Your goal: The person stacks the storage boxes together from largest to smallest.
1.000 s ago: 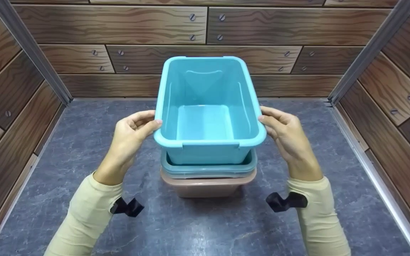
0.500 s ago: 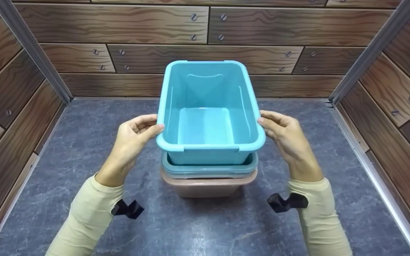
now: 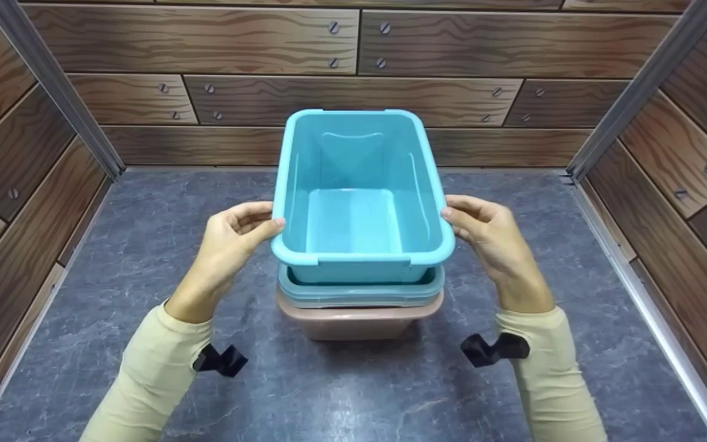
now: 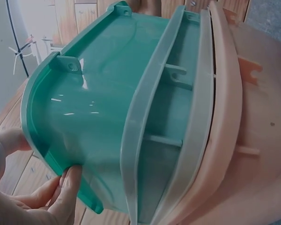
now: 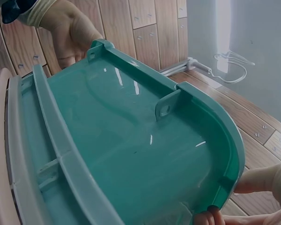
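A turquoise plastic storage bin (image 3: 363, 258) stands partly inside a stack of bins, its bottom sunk into a duller blue bin (image 3: 359, 293). My left hand (image 3: 221, 252) pinches its left rim, thumb on top and fingers beneath. On the opposite side my right hand (image 3: 498, 245) grips the right rim the same way. Below the dull blue rim shows a second pale rim (image 4: 207, 70), and at the bottom a pinkish-brown bin (image 3: 359, 326) rests on the floor. The turquoise bin's outer wall (image 5: 131, 154) fills much of the right wrist view. The insides of the lower bins are hidden.
Dark grey marbled surface (image 3: 145, 215) lies around the stack. Wood-plank patterned walls (image 3: 237, 43) enclose it at the back and sides, with metal corner posts (image 3: 59, 92). A black strap piece (image 3: 224, 361) sits at each wrist.
Both hands have lowered the turquoise bin, so it sits deeper in the stack and its rim is closer to the dull blue one. The lower bins have stayed in place.
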Demonstrator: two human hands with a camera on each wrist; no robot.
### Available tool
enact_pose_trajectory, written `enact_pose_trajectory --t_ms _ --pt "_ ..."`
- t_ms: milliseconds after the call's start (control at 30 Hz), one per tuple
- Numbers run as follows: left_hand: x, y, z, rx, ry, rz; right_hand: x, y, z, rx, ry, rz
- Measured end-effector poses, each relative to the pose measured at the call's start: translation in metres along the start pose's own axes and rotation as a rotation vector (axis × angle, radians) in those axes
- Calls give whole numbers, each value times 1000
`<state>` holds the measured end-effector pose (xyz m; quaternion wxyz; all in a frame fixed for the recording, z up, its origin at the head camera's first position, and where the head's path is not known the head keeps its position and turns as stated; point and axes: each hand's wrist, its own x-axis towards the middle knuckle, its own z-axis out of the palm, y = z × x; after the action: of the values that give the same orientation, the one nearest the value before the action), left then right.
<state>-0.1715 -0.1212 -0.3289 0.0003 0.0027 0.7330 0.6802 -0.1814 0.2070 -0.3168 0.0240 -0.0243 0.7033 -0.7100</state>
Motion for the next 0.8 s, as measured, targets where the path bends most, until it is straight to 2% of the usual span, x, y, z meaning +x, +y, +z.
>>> enact_pose_trajectory --t_ms 800 --pt "1 -10 -4 80 -35 -26 0 12 -3 -60 -37 9"
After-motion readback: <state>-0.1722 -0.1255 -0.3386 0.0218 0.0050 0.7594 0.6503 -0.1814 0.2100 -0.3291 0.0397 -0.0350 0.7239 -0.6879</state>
